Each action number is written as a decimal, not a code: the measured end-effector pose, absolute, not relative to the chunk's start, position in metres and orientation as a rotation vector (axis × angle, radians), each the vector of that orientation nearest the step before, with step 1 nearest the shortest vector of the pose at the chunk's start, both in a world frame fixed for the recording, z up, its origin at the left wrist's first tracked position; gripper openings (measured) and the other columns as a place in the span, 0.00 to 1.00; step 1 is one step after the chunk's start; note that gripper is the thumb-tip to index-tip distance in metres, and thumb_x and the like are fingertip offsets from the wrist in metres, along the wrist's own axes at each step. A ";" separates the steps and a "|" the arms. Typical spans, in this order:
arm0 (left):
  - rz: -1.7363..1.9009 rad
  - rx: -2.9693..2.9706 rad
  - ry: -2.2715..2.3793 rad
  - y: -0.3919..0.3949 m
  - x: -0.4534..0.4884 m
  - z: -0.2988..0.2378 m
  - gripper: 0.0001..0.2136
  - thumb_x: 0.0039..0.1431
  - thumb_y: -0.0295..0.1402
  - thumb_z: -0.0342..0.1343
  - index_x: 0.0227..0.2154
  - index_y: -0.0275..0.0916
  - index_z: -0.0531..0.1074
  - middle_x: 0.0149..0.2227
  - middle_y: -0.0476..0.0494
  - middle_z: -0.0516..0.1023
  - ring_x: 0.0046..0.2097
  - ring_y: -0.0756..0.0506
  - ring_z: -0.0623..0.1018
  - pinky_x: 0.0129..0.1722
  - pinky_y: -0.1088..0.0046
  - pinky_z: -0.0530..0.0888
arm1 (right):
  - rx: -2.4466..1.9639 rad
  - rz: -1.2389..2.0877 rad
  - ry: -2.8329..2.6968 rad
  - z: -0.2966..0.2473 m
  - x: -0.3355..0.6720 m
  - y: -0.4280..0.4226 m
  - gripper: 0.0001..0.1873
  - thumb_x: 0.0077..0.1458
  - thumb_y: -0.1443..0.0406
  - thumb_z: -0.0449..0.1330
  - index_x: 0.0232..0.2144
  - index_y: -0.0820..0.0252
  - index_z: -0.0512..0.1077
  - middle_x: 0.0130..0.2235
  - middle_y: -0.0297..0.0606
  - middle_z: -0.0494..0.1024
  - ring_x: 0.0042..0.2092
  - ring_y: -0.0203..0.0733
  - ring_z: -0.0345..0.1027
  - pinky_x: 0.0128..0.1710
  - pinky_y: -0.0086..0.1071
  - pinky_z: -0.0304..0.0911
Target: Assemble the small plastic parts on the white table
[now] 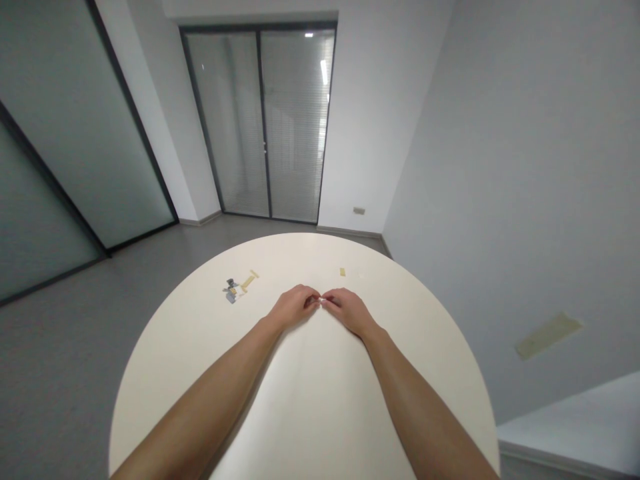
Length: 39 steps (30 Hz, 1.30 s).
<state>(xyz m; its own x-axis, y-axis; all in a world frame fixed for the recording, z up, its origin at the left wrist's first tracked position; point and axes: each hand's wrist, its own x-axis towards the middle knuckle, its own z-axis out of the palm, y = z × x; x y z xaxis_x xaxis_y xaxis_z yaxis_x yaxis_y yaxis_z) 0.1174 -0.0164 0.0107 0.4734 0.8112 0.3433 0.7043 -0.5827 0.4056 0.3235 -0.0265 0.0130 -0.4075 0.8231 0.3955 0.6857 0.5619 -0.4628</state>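
Observation:
Both my hands rest on a round cream table [210, 347], fingertips meeting near its middle. My left hand [295, 305] has its fingers curled and pinched together. My right hand [347, 308] is curled the same way, its fingertips touching those of the left. Something tiny and pale [321, 301] sits between the two pinches; I cannot make out what it is. A small heap of grey and tan pieces [236, 288] lies to the left of my left hand.
A small tan piece [343, 271] lies on the far side of the table. Beyond the table are grey floor, glass doors with blinds [265, 127] and a white wall on the right.

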 end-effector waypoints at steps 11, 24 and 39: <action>0.716 2.546 1.306 -0.018 0.117 0.014 0.14 0.66 0.41 0.48 0.42 0.43 0.77 0.39 0.45 0.80 0.42 0.45 0.75 0.42 0.71 0.71 | -1.217 0.303 -2.155 0.013 0.321 -0.027 0.07 0.60 0.59 0.60 0.39 0.54 0.74 0.38 0.35 0.80 0.41 0.40 0.72 0.44 0.34 0.63; 0.745 2.564 1.295 -0.018 0.114 0.013 0.13 0.66 0.41 0.47 0.42 0.45 0.76 0.38 0.47 0.79 0.41 0.45 0.76 0.39 0.71 0.70 | -1.153 0.310 -2.133 0.016 0.318 -0.028 0.07 0.60 0.60 0.59 0.36 0.55 0.75 0.38 0.36 0.79 0.41 0.41 0.71 0.44 0.33 0.64; 0.710 2.547 1.328 -0.018 0.115 0.013 0.13 0.65 0.40 0.48 0.41 0.44 0.76 0.37 0.46 0.79 0.40 0.46 0.75 0.39 0.72 0.69 | -1.143 0.324 -2.120 0.014 0.319 -0.028 0.05 0.59 0.64 0.61 0.38 0.56 0.75 0.39 0.36 0.79 0.42 0.40 0.71 0.44 0.33 0.64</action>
<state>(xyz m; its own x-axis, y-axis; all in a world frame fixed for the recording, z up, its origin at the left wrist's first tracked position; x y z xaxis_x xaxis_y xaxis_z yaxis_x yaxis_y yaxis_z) 0.1154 -0.0177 0.0129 0.4865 0.8097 0.3281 0.7226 -0.5840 0.3698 0.3190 -0.0278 0.0143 -0.3689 0.8083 0.4589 0.6342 0.5798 -0.5114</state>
